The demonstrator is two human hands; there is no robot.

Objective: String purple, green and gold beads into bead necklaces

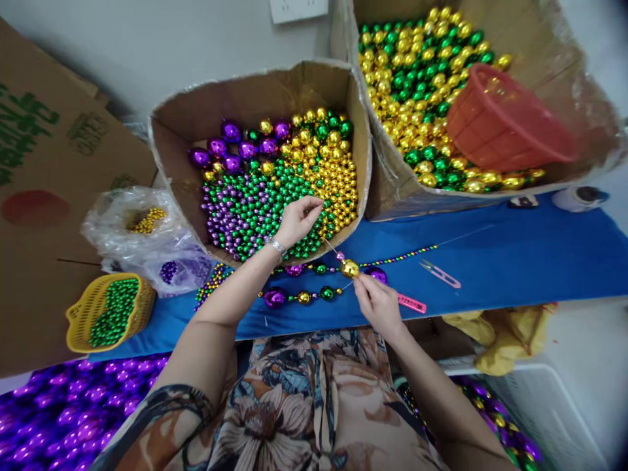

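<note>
Left hand (297,226): you are holding it over the near side of the box (171,127), thumb and fingertips drawn together; whether they are gripping the thread (330,245), I cannot tell.
Right hand (380,304): you are pinching the gold bead between thumb and finger, well below and right of the other hand.
Gold bead (350,268): it is sitting at your right fingertips, above the cloth (490,255) and just in front of the box; a pink bead (340,256) is sitting beside it, the thread slanting up from there.
Strand (304,297): its purple, gold and green beads are lying in a row left of your right hand.
Box: purple, green and gold beads are filling it in patches.
Second box (407,201): a red basket (473,124) is resting tilted on gold and green beads.
Cloth: snips (447,276) are lying to the right; a yellow basket (78,324) of green beads is standing at the left end.
</note>
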